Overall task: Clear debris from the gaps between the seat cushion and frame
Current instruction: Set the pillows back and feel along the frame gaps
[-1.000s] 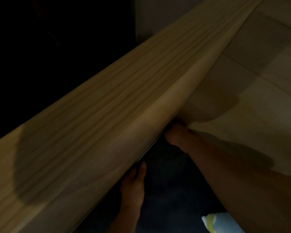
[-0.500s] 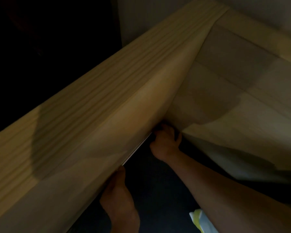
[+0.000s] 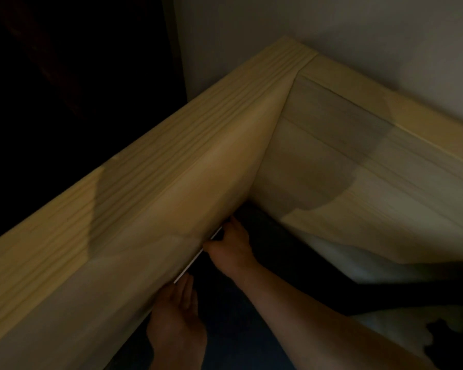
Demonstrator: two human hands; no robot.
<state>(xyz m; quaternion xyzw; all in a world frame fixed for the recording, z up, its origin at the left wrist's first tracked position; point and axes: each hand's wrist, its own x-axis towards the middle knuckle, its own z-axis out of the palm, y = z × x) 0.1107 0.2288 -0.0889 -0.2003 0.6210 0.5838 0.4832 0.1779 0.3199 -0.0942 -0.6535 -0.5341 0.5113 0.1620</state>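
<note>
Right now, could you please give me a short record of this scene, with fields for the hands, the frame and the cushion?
Left hand: fingers straight, against the lower edge of the side board
Right hand: farther along, fingers curled at that board's edge; any hold unclear
Cushion: dark, below both hands
Back board: meets side board at the corner
Debris: none visible; dim light
</note>
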